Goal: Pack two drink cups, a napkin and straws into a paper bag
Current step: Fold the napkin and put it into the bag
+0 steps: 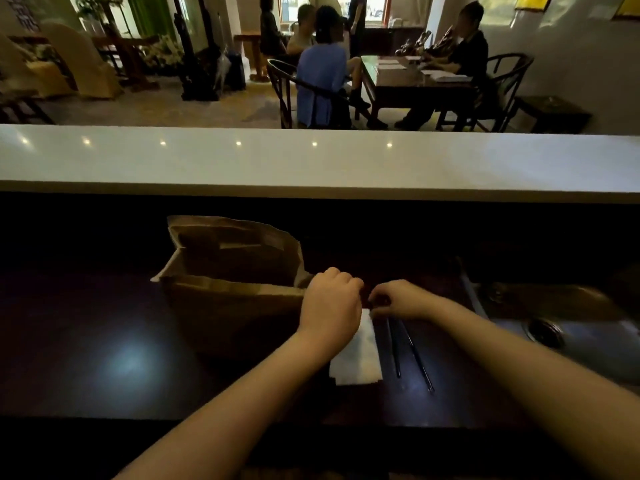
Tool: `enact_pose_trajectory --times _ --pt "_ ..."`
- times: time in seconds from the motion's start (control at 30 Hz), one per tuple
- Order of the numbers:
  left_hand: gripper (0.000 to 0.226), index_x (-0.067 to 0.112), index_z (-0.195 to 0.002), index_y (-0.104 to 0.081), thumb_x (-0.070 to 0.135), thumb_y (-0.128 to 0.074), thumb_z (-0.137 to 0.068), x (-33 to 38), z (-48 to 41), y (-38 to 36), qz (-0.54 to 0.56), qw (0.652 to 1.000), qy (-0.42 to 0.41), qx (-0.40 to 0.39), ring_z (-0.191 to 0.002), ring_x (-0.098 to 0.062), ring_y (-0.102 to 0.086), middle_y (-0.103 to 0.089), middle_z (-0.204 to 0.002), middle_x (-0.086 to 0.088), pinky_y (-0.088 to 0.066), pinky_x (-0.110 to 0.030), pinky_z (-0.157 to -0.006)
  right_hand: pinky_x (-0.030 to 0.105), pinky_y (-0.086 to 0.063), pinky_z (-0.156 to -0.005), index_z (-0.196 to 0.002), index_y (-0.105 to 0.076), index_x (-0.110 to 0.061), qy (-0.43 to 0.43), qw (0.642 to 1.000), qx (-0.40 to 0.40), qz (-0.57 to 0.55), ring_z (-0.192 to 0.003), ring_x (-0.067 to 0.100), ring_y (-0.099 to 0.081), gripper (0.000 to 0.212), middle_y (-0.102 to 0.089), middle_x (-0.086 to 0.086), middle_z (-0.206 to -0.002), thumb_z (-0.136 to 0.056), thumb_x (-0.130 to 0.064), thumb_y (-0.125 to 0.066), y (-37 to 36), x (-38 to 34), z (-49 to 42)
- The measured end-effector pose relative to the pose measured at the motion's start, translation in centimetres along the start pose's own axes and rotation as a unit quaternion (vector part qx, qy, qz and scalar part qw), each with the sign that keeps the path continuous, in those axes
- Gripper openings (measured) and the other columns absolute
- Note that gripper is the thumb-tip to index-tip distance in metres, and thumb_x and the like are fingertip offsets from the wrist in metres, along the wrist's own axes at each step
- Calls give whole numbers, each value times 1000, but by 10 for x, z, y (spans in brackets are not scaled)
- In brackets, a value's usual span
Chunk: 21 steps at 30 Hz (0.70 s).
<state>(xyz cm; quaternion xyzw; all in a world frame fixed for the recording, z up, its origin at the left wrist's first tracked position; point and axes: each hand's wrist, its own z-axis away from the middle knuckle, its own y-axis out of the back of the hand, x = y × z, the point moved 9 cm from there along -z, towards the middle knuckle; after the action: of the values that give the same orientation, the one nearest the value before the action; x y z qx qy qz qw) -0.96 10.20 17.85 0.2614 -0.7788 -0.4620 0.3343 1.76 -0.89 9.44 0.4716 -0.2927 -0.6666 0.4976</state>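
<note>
Both hands, left hand (330,306) and right hand (398,299), curl (grasp unclear) beside the paper bag (235,306).

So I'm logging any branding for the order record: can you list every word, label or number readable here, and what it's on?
Nothing here can be read.
paper bag: plain brown, no print visible.
napkin: blank white.
yellow wall posters: too blurred and cut off to read.
papers on the far table: too small to read.
dark panel at top left: pale marks, illegible.
</note>
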Motion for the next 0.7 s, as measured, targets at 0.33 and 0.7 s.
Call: enact_pose_trajectory --times 0.33,0.7 --pt "25 6 -111 -50 15 -44 -88 -15 47 -145 -130 948 43 -287 -109 -31 -48 -55 -117 -15 -40 -40 -89 36 -39 -95 -124 -44 1 -120 989 61 -61 -118 33 -45 59 -43 20 -130 -81 -32 -67 -106 42 -11" --pt "36 10 -122 -53 13 -48 -85 -55 61 -169 105 940 229 -229 -119 -26 -39 -47 -130 -11 -39 -34 -99 24 -37 -68 -104 -57 -8 -139 958 115 -224 -99 30 -59 29 -61 15 -112 -77 -1 -49 -117 42 -16"
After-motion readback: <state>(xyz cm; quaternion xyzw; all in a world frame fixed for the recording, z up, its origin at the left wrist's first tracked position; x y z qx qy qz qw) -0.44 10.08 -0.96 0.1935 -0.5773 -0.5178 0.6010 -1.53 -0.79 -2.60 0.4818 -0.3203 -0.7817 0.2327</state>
